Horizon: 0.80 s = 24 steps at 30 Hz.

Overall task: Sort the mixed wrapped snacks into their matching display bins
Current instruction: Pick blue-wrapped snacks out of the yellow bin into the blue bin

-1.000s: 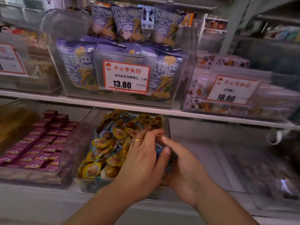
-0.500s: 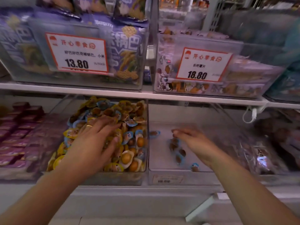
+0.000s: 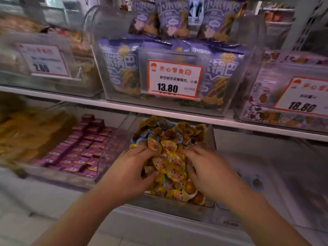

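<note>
A clear bin (image 3: pixel 177 208) on the lower shelf is heaped with small round wrapped snacks (image 3: pixel 170 139) in yellow and blue wrappers. My left hand (image 3: pixel 131 171) lies on the left side of the heap, fingers spread and curled into the packs. My right hand (image 3: pixel 209 169) lies on the right side, fingers also dug into the pile. Whether either hand has a pack in its grip is hidden by the fingers. The neighbouring bin to the right (image 3: pixel 266 206) holds a few blue-wrapped snacks (image 3: pixel 257 181), blurred.
Left of the heap is a bin of purple-wrapped squares (image 3: pixel 83 148), and further left yellow packs (image 3: pixel 26 132). The upper shelf (image 3: pixel 159 110) carries bins of purple snack bags (image 3: pixel 120 68) with price cards 13.80 (image 3: pixel 173 79), 18.80 and 2.80.
My right hand has come back from the right-hand bin to the heap of yellow and blue snacks. My left hand has stayed on the heap. The view has swung left.
</note>
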Each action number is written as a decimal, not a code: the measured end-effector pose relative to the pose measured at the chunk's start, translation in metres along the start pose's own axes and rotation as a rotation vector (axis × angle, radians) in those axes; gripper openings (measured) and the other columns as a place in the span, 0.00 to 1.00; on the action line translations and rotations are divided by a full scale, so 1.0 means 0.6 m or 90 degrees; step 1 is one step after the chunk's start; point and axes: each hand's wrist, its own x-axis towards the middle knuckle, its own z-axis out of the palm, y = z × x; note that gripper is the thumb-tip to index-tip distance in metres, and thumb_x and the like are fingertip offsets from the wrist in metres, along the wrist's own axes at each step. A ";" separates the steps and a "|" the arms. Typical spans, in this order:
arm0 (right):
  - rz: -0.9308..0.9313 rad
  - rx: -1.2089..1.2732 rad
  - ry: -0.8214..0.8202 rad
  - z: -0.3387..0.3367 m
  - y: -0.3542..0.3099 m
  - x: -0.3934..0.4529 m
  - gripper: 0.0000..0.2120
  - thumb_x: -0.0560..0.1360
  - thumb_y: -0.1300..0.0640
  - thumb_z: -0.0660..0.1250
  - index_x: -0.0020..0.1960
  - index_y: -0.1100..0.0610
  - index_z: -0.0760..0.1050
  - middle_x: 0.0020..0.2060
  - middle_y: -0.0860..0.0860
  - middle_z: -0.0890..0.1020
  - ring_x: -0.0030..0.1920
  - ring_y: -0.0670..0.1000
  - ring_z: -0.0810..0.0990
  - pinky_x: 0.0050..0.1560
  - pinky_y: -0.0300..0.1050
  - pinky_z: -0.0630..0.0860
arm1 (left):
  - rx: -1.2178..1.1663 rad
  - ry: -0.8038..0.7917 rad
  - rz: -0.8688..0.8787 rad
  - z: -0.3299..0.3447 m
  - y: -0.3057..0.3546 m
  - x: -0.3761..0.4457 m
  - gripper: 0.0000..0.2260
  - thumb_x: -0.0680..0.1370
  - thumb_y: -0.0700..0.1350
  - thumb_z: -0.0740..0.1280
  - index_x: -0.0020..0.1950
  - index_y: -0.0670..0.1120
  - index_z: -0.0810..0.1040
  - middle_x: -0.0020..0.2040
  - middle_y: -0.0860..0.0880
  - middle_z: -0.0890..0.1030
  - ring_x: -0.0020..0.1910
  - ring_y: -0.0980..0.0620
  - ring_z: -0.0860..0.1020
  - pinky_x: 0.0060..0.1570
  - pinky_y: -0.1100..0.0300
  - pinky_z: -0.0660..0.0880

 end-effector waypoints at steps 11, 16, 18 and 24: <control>0.116 0.079 0.071 -0.006 0.005 0.015 0.16 0.73 0.59 0.72 0.60 0.51 0.80 0.52 0.52 0.75 0.51 0.58 0.79 0.49 0.49 0.77 | 0.000 -0.004 -0.092 0.013 0.003 0.017 0.19 0.76 0.52 0.67 0.68 0.57 0.76 0.60 0.52 0.74 0.61 0.48 0.71 0.63 0.52 0.69; 0.124 0.197 0.148 -0.012 -0.015 0.019 0.12 0.71 0.62 0.72 0.53 0.52 0.79 0.49 0.46 0.72 0.45 0.48 0.75 0.42 0.30 0.66 | -0.061 0.051 -0.086 0.016 0.001 0.013 0.07 0.76 0.45 0.70 0.50 0.55 0.84 0.51 0.55 0.76 0.52 0.55 0.73 0.52 0.61 0.70; 0.078 0.233 0.128 -0.006 -0.035 0.021 0.11 0.74 0.61 0.69 0.55 0.51 0.77 0.50 0.45 0.75 0.48 0.45 0.75 0.46 0.37 0.71 | -0.120 0.102 -0.091 0.013 0.002 0.006 0.07 0.77 0.42 0.69 0.47 0.55 0.81 0.46 0.58 0.79 0.48 0.61 0.76 0.47 0.64 0.71; -0.086 0.248 0.080 0.014 -0.088 0.027 0.11 0.80 0.57 0.60 0.60 0.45 0.72 0.55 0.40 0.74 0.55 0.42 0.75 0.51 0.42 0.74 | -0.131 0.296 -0.125 -0.003 -0.013 0.025 0.07 0.82 0.43 0.61 0.56 0.54 0.73 0.45 0.56 0.80 0.44 0.55 0.79 0.43 0.59 0.74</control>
